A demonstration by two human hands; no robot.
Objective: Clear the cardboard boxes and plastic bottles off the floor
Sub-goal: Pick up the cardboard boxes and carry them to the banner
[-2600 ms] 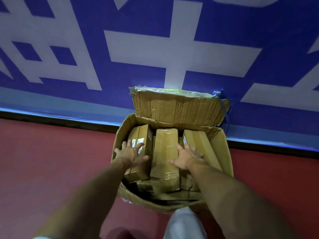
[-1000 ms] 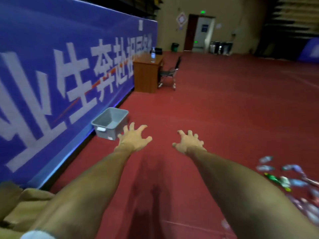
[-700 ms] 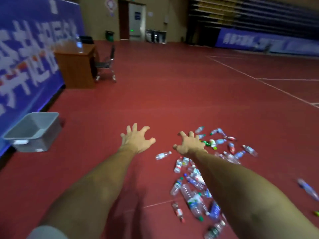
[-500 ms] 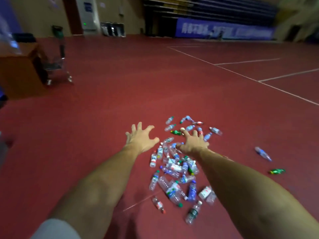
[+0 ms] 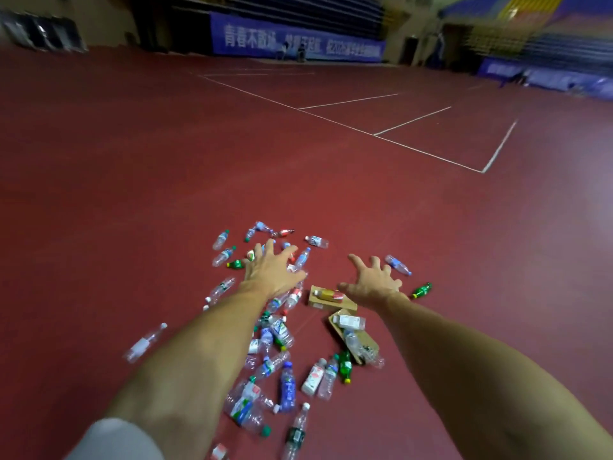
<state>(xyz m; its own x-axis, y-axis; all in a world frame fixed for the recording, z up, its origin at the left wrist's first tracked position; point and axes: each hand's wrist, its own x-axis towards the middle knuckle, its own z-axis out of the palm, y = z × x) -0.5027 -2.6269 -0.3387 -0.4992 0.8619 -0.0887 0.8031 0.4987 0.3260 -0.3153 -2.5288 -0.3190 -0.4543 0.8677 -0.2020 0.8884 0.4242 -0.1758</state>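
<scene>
Several empty plastic bottles (image 5: pixel 272 330) lie scattered on the red floor in front of me, clear, blue and green ones mixed. Two small cardboard boxes lie among them: one (image 5: pixel 317 298) just left of my right wrist with a bottle on top, another (image 5: pixel 360 340) a little nearer with bottles on it. My left hand (image 5: pixel 270 268) is stretched out in the air over the pile, fingers spread, holding nothing. My right hand (image 5: pixel 373 282) is likewise spread and empty, above the first box. A green bottle (image 5: pixel 422 290) lies to its right.
The red sports floor (image 5: pixel 132 194) stretches wide all around, with white court lines (image 5: pixel 431 154) at the far right. Blue banners (image 5: pixel 298 39) and dark stands line the far wall. A single clear bottle (image 5: pixel 144 343) lies apart on the left.
My view has swung right, from the big carton by the blue wall, past the grey bin and desk, to the bottle pile. Both hands stay outstretched and empty; two small boxes came into view.
</scene>
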